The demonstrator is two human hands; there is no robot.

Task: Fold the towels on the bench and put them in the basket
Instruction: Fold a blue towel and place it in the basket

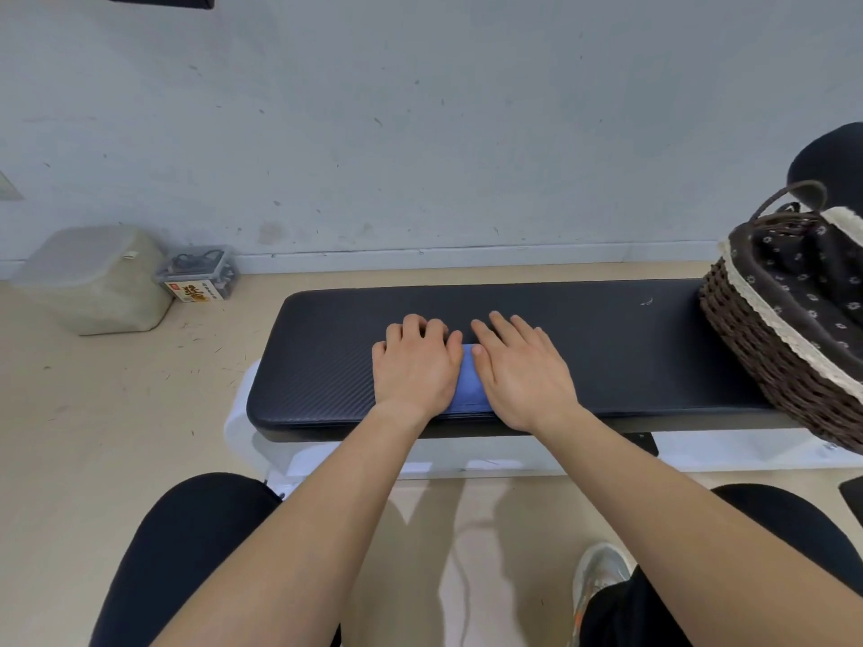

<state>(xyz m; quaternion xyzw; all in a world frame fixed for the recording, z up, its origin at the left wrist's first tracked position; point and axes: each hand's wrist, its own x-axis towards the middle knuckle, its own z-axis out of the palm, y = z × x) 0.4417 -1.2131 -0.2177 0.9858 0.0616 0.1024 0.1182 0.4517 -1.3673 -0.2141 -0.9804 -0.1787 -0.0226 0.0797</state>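
Observation:
A small blue towel [469,385] lies folded on the black padded bench [630,357], near its front edge. Both hands cover most of it. My left hand [415,361] rests on its left part, fingers bent at the knuckles against the bench. My right hand [518,366] lies flat on its right part with straight fingers. Only a narrow blue strip shows between the hands. The dark wicker basket [747,361], lined with dark flowered cloth and cream lace, stands on the bench's right end.
A pale lidded plastic bin [93,277] and a small clear box with a yellow label [201,273] sit on the floor by the wall at left. My knees and a shoe [597,576] are below the bench. A dark round object [831,165] is behind the basket.

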